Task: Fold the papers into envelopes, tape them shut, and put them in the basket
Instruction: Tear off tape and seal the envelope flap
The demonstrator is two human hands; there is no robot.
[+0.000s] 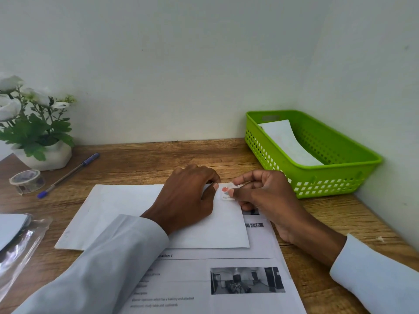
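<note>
I saw the left hand (186, 198) pressing the folded envelope (156, 218) flat on the tabletop (204, 155), fingers curled. The right hand's (263, 193) grip pinched a tape piece (225, 192) at the envelope's top right corner. The basket (328, 177) stood just beyond.
</note>
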